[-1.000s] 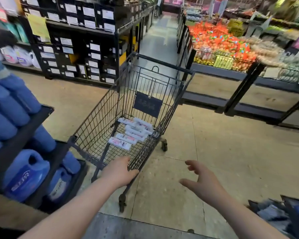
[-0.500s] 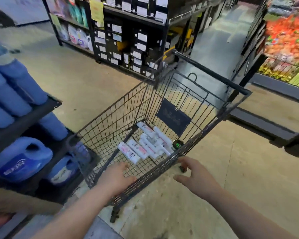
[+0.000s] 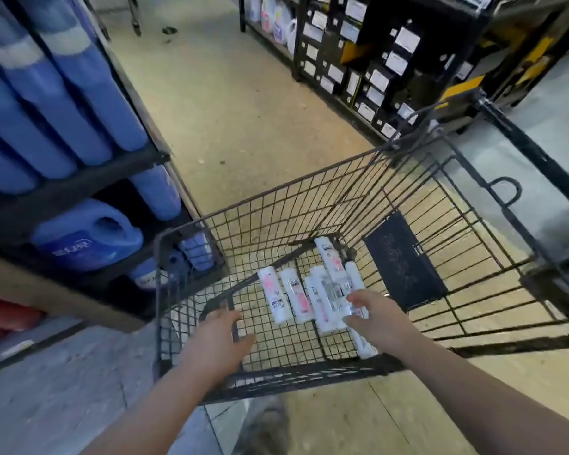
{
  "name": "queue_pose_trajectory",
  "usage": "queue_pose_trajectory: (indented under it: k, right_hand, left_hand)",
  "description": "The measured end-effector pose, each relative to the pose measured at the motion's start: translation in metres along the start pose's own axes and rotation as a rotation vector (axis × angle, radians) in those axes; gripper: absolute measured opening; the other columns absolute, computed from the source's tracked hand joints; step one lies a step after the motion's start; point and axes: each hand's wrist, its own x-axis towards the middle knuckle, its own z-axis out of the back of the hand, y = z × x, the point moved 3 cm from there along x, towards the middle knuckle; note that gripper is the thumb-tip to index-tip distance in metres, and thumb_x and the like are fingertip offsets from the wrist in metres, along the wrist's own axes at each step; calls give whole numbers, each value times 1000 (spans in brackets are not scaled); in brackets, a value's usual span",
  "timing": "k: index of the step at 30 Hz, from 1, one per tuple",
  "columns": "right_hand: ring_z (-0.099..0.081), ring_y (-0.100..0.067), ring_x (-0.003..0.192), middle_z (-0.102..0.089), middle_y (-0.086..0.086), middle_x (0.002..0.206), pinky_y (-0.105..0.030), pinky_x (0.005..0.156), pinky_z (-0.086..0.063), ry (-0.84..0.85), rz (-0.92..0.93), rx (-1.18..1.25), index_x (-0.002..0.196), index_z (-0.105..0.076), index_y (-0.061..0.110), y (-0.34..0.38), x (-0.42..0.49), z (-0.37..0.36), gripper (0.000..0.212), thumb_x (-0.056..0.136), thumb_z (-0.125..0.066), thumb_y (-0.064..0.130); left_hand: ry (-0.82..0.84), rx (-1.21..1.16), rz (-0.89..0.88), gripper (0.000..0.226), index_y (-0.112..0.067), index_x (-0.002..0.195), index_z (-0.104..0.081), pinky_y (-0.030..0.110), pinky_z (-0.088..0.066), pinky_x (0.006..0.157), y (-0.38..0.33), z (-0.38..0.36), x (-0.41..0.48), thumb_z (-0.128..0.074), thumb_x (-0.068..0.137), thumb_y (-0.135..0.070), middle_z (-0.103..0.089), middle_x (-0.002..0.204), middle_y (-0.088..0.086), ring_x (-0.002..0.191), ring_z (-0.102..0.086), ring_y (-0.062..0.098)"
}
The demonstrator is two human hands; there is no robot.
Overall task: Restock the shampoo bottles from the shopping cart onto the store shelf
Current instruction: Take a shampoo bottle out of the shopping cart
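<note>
Since the earlier frame both hands have passed over the near rim into the shopping cart (image 3: pixel 276 205); the left hand (image 3: pixel 220 336) hangs low, fingers loosely spread, holding nothing; the right hand (image 3: pixel 378 318), fingers parted, lies over the shampoo bottles (image 3: pixel 293 295), with no grip closed yet. The bottles, white with pink labels, lie flat in a cluster on the cart's wire floor. Advised: grasp one bottle round its middle; lift it clear of its neighbours. The store shelf (image 3: pixel 79 188) at left holds blue jugs (image 3: pixel 89 238).

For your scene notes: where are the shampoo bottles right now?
Head view, lower centre: the shampoo bottles lie flat in the shopping cart, by the right hand.
</note>
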Motion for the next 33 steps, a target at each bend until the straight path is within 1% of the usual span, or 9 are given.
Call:
queue_pose_trajectory:
  k: [4, 8, 12, 17, 20, 23, 25, 29, 33]
  right_hand:
    - [-54, -16, 115, -54, 2, 132, -27, 97, -41, 82, -23, -80, 129, -52, 21, -14, 58, 6, 39, 90, -57, 24]
    - [-60, -20, 97, -57, 0, 127, -27, 83, -48, 153, -50, -113, 125, -55, 20, -32, 108, 2, 35, 90, -56, 21]
    - [-53, -20, 117, -52, -2, 135, -24, 92, -40, 256, -28, -170, 130, -53, 17, -49, 156, -19, 39, 91, -53, 20]
    - [-51, -19, 118, -50, -3, 136, -22, 94, -39, 418, 18, -227, 130, -51, 17, -62, 212, -67, 38, 92, -50, 15]
    - [-58, -20, 109, -55, -4, 130, -23, 80, -41, 460, 57, -310, 132, -49, 18, -62, 246, -99, 39, 94, -50, 18]
    - [-62, -23, 95, -56, -8, 130, -21, 62, -44, 437, 81, -304, 132, -48, 15, -59, 274, -132, 40, 93, -51, 16]
    - [-61, -24, 99, -57, -9, 127, -26, 69, -49, 407, 73, -282, 131, -48, 14, -55, 287, -150, 39, 93, -52, 19]
    - [-52, -8, 65, -58, -1, 94, -21, 49, -36, 357, 15, -221, 121, -47, 8, -54, 307, -185, 31, 93, -52, 21]
    - [-59, -24, 82, -57, -13, 117, -29, 60, -45, 280, -81, -166, 131, -36, 5, -52, 320, -209, 43, 95, -48, 25]
  left_hand:
    - [-12, -9, 39, 56, -24, 138, -41, 36, -40, 105, -13, -2, 38, -52, 89, -48, -38, 146, 1, 128, -43, 19]
    - [12, -13, 77, 56, -24, 138, -41, 37, -42, 102, -30, -6, 74, -52, 89, -47, -39, 145, 2, 128, -43, 20]
    - [19, -29, 117, 57, -22, 139, -39, 36, -41, 104, -47, -19, 107, -53, 89, -45, -35, 149, 4, 130, -41, 21]
    - [-7, -107, 175, 47, -21, 132, -47, 31, -46, 92, -53, -52, 141, -53, 91, -43, -46, 138, 2, 116, -52, 17]
    - [-4, -153, 228, 53, -22, 137, -43, 33, -45, 98, -46, -77, 162, -52, 91, -45, -40, 145, 1, 123, -49, 18]
    - [-20, -184, 267, 51, -24, 136, -44, 32, -47, 89, -32, -94, 180, -53, 90, -45, -41, 143, -1, 113, -53, 17]
    - [-35, -224, 295, 49, -23, 134, -45, 30, -47, 84, -20, -100, 190, -54, 90, -43, -43, 139, -2, 107, -54, 16]
    - [-103, -256, 344, 48, -21, 134, -47, 31, -47, 92, 5, -108, 200, -55, 90, -40, -44, 138, 0, 116, -51, 18]
    - [-89, -268, 360, 50, -23, 135, -45, 34, -48, 92, 19, -115, 201, -55, 90, -43, -42, 138, -4, 108, -55, 19]
